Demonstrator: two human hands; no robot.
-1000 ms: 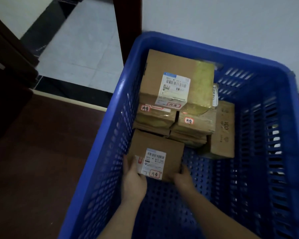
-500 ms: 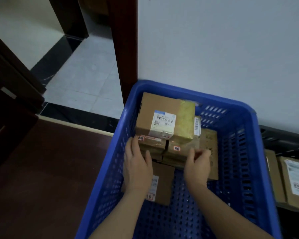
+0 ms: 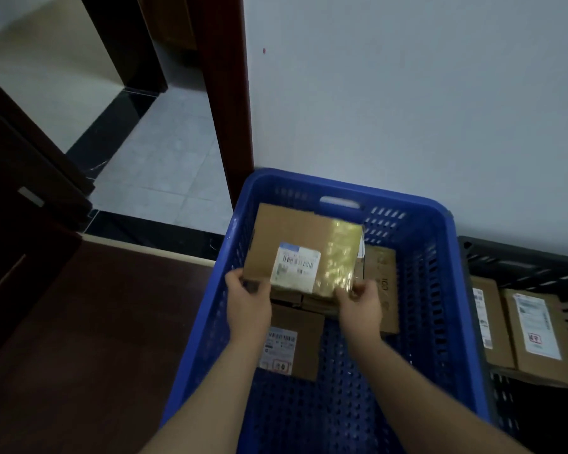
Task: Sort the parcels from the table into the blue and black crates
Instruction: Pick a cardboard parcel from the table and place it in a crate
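White wall behind blue crate [image 3: 453,290]; both hands' fingers [image 3: 235,283] clamp top parcel [image 3: 304,253] near corners.

We face a pale grey wall [image 3: 407,109] — dark red door frame [image 3: 230,93], tiled floor [image 3: 164,172] beyond, dim light.

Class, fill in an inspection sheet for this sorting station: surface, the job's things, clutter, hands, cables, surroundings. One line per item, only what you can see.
Surface: dark reddish floor; no table in view.
Job's things: blue crate holds several cardboard parcels; top parcel, with shiny yellow tape, lies on the stack; small labelled parcel lies on the crate bottom; black crate to the right holds two labelled parcels.
Clutter: nothing seen.
Hands: left hand and right hand grip the top parcel's near corners.
Cables: nothing seen.
Surroundings: pale wall, dark wooden door frame, tiled floor beyond.
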